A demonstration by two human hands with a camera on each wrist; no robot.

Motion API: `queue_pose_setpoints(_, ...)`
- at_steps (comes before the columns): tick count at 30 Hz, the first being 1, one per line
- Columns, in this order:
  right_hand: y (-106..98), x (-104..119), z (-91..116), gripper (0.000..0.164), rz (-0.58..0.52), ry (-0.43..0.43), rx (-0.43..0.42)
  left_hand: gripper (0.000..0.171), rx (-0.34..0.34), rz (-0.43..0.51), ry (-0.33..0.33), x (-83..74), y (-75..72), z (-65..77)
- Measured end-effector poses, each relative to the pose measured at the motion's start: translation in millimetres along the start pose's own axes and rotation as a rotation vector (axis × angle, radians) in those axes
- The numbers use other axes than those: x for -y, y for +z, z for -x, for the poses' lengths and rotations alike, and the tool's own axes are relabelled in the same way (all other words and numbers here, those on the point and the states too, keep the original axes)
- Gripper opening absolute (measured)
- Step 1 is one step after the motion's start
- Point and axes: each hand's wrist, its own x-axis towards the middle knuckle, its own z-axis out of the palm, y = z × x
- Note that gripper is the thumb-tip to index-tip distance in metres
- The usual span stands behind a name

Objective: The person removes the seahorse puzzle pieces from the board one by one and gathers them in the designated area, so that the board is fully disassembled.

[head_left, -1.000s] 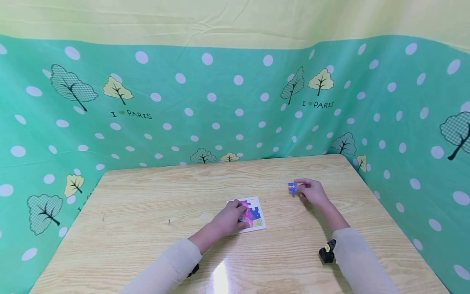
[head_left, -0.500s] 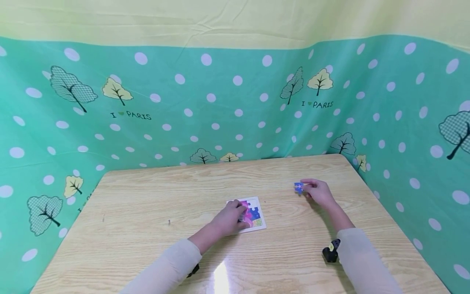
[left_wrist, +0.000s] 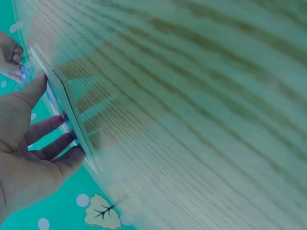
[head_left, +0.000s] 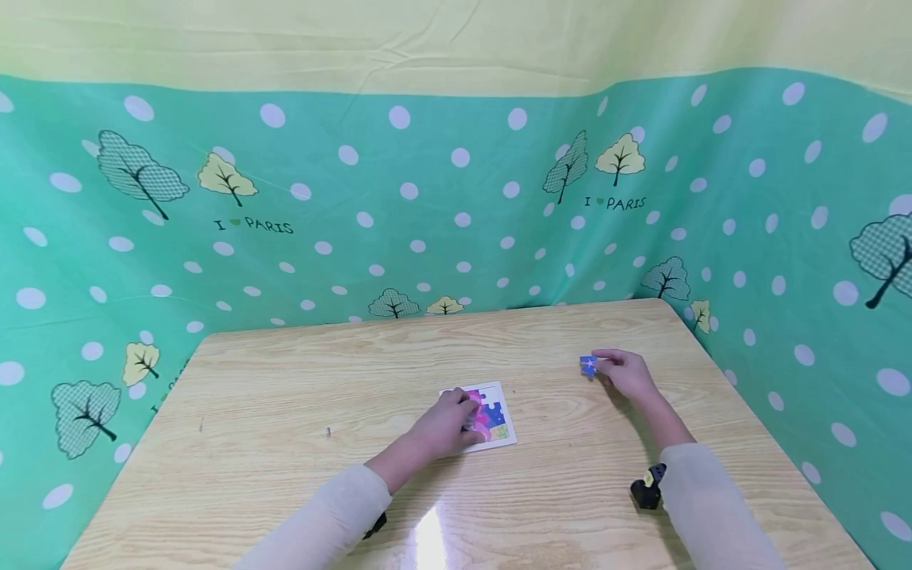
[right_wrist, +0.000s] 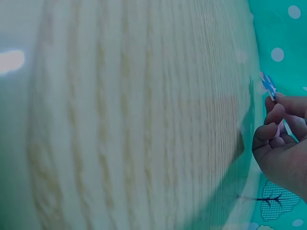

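Observation:
In the head view a white-framed jigsaw puzzle (head_left: 492, 445) lies flat near the middle of the wooden table, with pink, blue and yellow-green pieces in it and a white gap at its upper right. My left hand (head_left: 443, 419) rests over its left part and hides some of it. Spread fingertips (left_wrist: 71, 159) touch the puzzle's face in the left wrist view. To the right, my right hand (head_left: 627, 374) pinches a blue puzzle piece (head_left: 588, 365) with a pink star between thumb and finger. The right wrist view shows this piece (right_wrist: 268, 85) held off the tabletop.
The wooden table (head_left: 285, 380) reaches back to a green dotted curtain (head_left: 427, 182), which also stands along the right side. A small dark mark (head_left: 328, 431) shows on the left of the tabletop. A black wrist camera (head_left: 646, 492) sits below the right sleeve.
My right hand has moved a short way to the right, carrying the blue puzzle piece farther from the frame. The left hand stays in place on the puzzle.

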Motion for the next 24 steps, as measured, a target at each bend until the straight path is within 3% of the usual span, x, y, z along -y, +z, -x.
queue_pose_setpoints(6, -2, -4, -1, 0.037, 0.001, 0.01, 0.002, 0.06, 0.007, -0.002, -0.002, 0.9, 2.1, -0.8)
queue_pose_setpoints(19, 2, -11, -6, 0.035, 0.177, -0.033, -0.023, 0.059, -0.004, 0.008, 0.004, 1.8, 2.2, -0.8)
queue_pose_setpoints(24, 4, -10, -6, 0.036, 0.198, -0.033, -0.031, 0.059, -0.011, 0.011, 0.004, 1.3, 0.9, -0.4)
